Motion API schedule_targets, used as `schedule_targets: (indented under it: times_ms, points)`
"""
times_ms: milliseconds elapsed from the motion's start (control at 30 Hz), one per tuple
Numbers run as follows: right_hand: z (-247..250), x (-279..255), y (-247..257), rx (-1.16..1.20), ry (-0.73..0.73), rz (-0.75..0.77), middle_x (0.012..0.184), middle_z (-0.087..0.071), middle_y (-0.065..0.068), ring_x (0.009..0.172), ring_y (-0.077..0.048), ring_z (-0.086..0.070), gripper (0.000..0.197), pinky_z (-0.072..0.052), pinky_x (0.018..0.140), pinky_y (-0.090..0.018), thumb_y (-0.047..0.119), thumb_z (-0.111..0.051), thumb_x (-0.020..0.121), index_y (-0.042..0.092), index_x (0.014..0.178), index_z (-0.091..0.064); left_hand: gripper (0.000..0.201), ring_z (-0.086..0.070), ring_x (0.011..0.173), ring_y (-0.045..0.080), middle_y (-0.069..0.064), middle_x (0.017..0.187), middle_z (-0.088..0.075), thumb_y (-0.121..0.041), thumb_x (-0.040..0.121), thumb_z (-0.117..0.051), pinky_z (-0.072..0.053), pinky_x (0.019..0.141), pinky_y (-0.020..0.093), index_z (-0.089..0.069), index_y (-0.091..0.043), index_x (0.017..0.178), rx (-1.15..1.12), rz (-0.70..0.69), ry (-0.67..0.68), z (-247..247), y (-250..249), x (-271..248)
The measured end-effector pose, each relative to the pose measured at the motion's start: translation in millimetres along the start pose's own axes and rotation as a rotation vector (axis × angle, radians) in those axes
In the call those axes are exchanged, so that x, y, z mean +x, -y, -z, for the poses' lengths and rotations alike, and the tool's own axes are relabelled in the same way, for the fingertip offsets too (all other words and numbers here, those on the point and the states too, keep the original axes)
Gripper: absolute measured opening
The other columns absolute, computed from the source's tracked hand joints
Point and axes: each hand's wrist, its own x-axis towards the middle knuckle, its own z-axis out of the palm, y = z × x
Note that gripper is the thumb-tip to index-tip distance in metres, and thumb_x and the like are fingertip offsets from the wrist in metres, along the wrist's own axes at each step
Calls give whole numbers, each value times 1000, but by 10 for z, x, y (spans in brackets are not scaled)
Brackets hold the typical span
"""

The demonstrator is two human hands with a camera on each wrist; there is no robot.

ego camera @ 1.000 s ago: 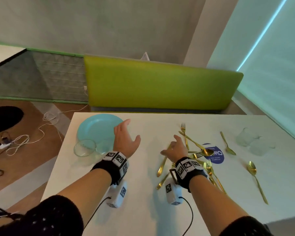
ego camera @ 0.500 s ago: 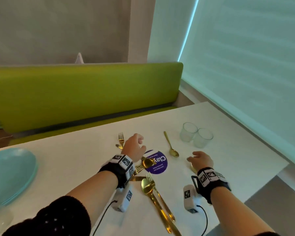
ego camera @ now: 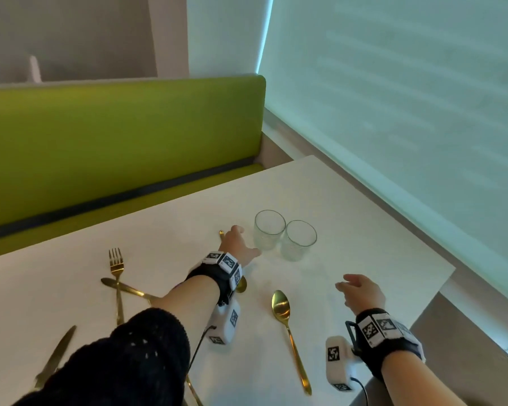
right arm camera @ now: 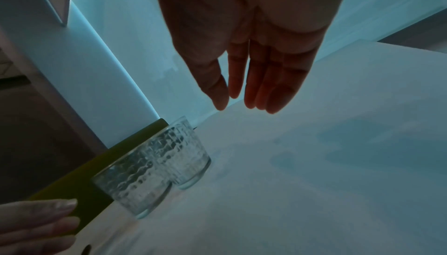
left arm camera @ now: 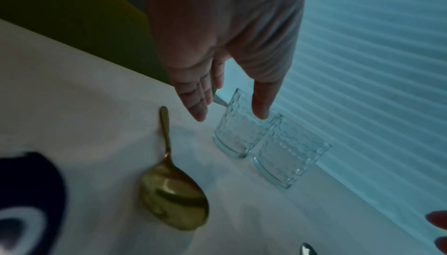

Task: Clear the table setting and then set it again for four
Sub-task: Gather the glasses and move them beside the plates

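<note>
Two clear textured glasses stand side by side on the white table (ego camera: 364, 230): the left glass (ego camera: 269, 230) (left arm camera: 236, 136) and the right glass (ego camera: 299, 240) (left arm camera: 290, 161). My left hand (ego camera: 247, 240) (left arm camera: 231, 115) is open, its fingers and thumb spread just short of the left glass and holding nothing. My right hand (ego camera: 345, 282) (right arm camera: 232, 104) hovers open over bare table to the right of the glasses (right arm camera: 150, 167). One gold spoon (ego camera: 282, 306) lies between my arms. Another gold spoon (left arm camera: 173, 186) lies under my left wrist.
A gold fork (ego camera: 116, 265) and a gold knife (ego camera: 123, 287) lie crossed at the left, and another knife (ego camera: 56, 356) lies nearer me. A dark blue coaster (left arm camera: 31, 192) is beside the spoon. A green bench (ego camera: 115, 136) runs behind the table. The table edge (ego camera: 440, 288) is close on the right.
My view has swung right, away from the blue plate. My left hand has moved from the cutlery by the coaster up to the left glass. My right hand has lifted off the table, open.
</note>
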Motion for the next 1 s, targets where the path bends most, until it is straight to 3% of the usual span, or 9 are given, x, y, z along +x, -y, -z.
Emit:
schedule_targets:
  times_ms: [67,133,233,367,533,633,733,867,1000]
  points:
    - [-22,116,-59,1,3,-11,104,-70,-5,96,-28,-66,30,-50,95,-40,20,-68,81,16,110,-65,79,-40,131,26,11,137,-47,-35,74,-75,-29,114,39,-35,-8,136,8,9,-11,-119,-51,160]
    - [-49,116,-72,4,8,-10,103,-71,-4,95,-27,-67,29,-50,95,-40,20,-68,81,17,109,-66,82,-41,130,25,10,138,-47,-35,73,-76,-24,115,38,-34,-9,138,-4,19,-24,-163,-62,225]
    - [-86,198,-72,-1,20,-8,102,-71,-4,94,-27,-67,29,-50,94,-40,21,-69,81,16,109,-66,91,-40,133,24,8,145,-40,-30,71,-79,-26,110,30,-28,-9,143,-41,34,-14,-268,-92,381]
    - [-133,283,-19,-5,44,6,103,-71,-4,94,-26,-67,30,-51,94,-40,22,-69,81,17,110,-65,101,-40,134,26,7,146,-40,-25,66,-83,-35,108,32,-23,-12,146,-77,-25,12,-386,-120,512]
    - [-251,347,122,16,98,20,102,-68,-4,83,-21,-65,39,-53,90,-36,20,-72,78,14,116,-61,85,-48,127,22,5,137,-50,-26,64,-85,-38,100,26,-41,-11,135,-121,-60,-84,-452,-104,550]
    - [-362,371,241,22,147,14,113,-64,-6,95,-22,-64,53,-52,92,-37,22,-75,76,15,124,-55,80,-50,123,20,4,133,-53,-27,63,-85,-38,95,22,-45,-11,131,-162,-55,-119,-441,-71,518]
    - [-487,398,372,29,188,10,127,-57,-7,111,-25,-58,75,-48,97,-35,24,-79,72,17,136,-41,77,-50,118,19,3,127,-54,-28,62,-84,-28,84,14,-46,-12,128,-208,-57,-194,-352,-66,472]
    - [-653,443,544,52,188,44,139,-47,-7,125,-26,-49,93,-40,104,-36,24,-83,68,16,144,-29,76,-52,116,22,5,125,-54,-26,62,-85,-38,90,24,-46,-12,126,-263,-83,-232,-138,3,448]
    - [-839,484,633,105,106,73,138,-49,-7,127,-27,-48,96,-38,106,-34,26,-86,62,16,141,-32,76,-51,116,22,5,127,-54,-24,62,-85,-37,87,22,-46,-11,127,-264,-81,-268,74,143,402]
